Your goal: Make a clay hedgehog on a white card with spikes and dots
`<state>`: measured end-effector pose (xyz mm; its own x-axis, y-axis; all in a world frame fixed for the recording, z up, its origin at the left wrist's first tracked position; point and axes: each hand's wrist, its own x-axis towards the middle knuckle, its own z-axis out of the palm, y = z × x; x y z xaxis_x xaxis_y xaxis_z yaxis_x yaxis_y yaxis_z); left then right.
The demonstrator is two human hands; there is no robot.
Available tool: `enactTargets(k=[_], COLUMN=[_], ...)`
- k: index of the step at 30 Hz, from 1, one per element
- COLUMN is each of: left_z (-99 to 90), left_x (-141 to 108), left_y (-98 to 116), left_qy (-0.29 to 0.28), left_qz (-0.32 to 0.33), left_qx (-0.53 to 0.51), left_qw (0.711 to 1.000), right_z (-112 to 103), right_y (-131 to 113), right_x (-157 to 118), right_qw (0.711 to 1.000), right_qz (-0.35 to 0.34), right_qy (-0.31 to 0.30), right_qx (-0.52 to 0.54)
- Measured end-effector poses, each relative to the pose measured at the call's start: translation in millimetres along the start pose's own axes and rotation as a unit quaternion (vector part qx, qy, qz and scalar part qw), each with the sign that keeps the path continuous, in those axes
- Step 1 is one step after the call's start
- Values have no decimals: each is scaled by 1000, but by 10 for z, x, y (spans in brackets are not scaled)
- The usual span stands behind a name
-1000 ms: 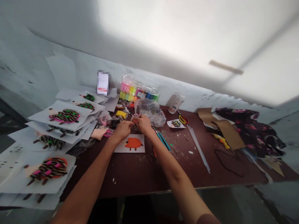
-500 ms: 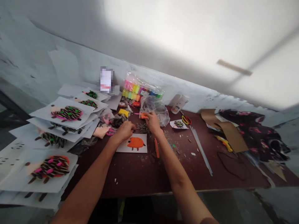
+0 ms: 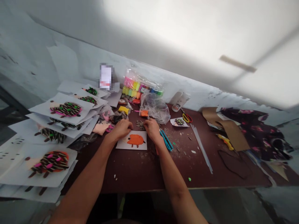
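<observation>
A white card [image 3: 143, 145] with a flat orange clay hedgehog body [image 3: 136, 140] lies on the table in front of me. My left hand [image 3: 122, 128] is at its upper left corner, fingers curled together; whatever they hold is hidden. Behind the card is a pile of dark striped seeds [image 3: 140, 125], which look like sunflower seeds. My right hand [image 3: 152, 129] reaches into their right side with fingers pinched, and I cannot make out what is between them. Just beyond it, an orange clay lump [image 3: 144, 113] lies beside a clear plastic bag [image 3: 158, 110].
Stacked cards with seed-covered hedgehogs [image 3: 67, 109] fill the left side. Coloured clay packs [image 3: 133, 88] stand against the wall. To the right are a turquoise tool [image 3: 166, 140], scissors [image 3: 186, 117], glue sticks [image 3: 202, 149] and a yellow glue gun [image 3: 225, 141].
My right hand has let go of the orange clay lump beside the plastic bag and come back toward me to the seeds. My left hand has barely moved. The turquoise tool shows more fully.
</observation>
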<state>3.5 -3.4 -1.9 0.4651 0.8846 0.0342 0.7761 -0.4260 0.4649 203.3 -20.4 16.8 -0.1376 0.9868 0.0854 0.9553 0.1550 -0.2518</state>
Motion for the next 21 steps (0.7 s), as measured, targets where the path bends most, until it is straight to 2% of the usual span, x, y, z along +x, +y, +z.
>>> enactTargets(k=[4, 8, 13, 17, 21], left_z=[-4, -12, -27, -40, -40], left_x=[-4, -11, -25, -26, -22], left_y=[8, -17, -49, -29, -7], left_qy=[-5, -5, -16, -25, -24], left_qz=[5, 1, -8, -18, -22], left_qx=[8, 20, 28, 24, 19], left_qw=[1000, 1000, 999, 999, 999], right_z=[-4, -2, 60, 94, 77], right_y=[-3, -10, -47, -114, -179], right_x=[-16, -80, -183, -225, -245], right_qw=[999, 992, 979, 975, 978], right_qz=[-12, -27, -69, -101, -111], right_qy=[33, 64, -7, -57, -65], right_qx=[25, 104, 190, 189, 163])
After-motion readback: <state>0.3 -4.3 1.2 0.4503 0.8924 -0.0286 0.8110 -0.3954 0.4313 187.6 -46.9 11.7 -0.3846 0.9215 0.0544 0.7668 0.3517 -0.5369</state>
